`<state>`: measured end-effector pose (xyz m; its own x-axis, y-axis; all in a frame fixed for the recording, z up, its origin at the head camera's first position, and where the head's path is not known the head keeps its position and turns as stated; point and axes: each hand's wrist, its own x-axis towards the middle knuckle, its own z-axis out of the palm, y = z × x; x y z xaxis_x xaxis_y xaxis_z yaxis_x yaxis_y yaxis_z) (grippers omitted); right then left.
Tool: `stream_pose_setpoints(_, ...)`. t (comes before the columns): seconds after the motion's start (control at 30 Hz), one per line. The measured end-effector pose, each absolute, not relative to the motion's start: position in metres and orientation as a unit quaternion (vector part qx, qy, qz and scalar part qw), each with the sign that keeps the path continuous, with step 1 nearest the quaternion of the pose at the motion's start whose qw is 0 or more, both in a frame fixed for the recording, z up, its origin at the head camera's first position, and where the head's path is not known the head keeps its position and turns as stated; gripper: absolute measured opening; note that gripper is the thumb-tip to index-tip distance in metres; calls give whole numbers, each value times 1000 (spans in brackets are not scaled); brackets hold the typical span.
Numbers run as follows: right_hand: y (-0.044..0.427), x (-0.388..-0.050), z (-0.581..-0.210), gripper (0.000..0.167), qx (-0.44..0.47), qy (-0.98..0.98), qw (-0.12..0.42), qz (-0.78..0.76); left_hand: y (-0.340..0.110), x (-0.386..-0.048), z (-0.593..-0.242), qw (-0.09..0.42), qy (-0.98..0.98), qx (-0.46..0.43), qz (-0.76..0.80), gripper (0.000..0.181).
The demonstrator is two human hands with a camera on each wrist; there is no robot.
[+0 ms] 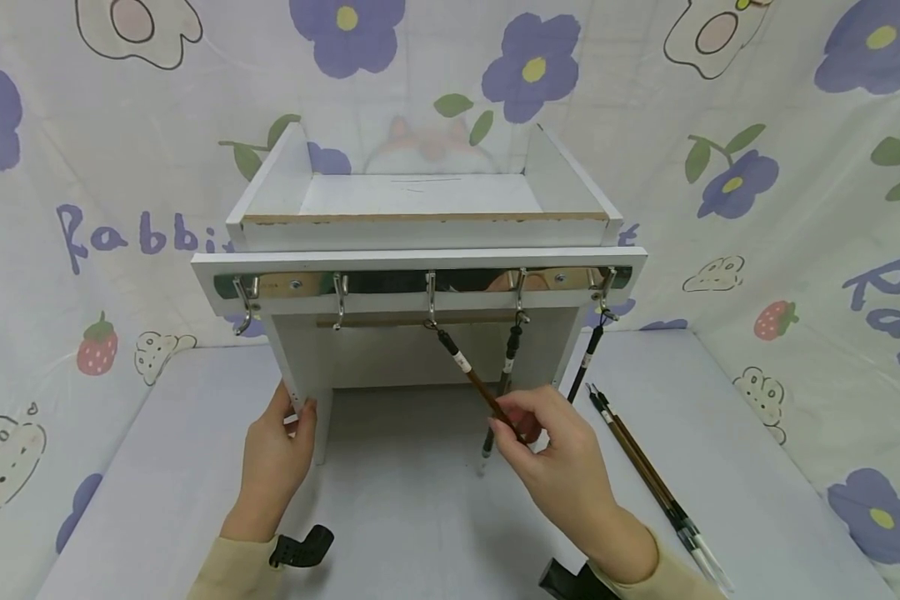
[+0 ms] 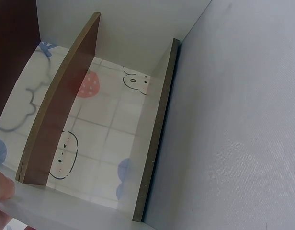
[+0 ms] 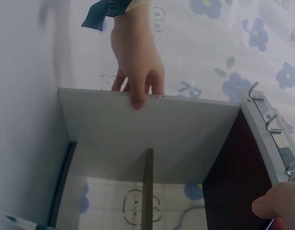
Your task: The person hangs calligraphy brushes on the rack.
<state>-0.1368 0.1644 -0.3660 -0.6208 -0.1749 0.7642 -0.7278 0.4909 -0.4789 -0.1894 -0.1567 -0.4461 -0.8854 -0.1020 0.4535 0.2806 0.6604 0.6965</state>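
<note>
Right hand point(image 1: 558, 442) pinches 1 white-labelled brush point(image 1: 483, 388); backdrop cloth point(image 1: 157, 117) reads "Rabbi".

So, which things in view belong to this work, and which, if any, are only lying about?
Belonging, I judge:
held brush
two hung brushes
hooks
rack
loose brushes, probably

Only background:
patterned cloth
wrist gear
Nothing unrelated seems to be lying about.

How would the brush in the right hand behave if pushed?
The brush is probably stiff, since it looks straight, and likely light, being so slender. It looks rounded, so it might also roll in the right hand.
</note>
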Motion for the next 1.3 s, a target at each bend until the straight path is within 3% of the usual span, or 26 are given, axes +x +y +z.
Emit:
stream_pose_setpoints(0.5,165,-145,-370,14,302,-776,428,351,-157,-190,-447,228,-882,-47,-410,39)
stream_pose_setpoints(1.3,168,-146,-364,13,289,-780,465,302,-157,-189,-446,233,-881,-51,-408,39)
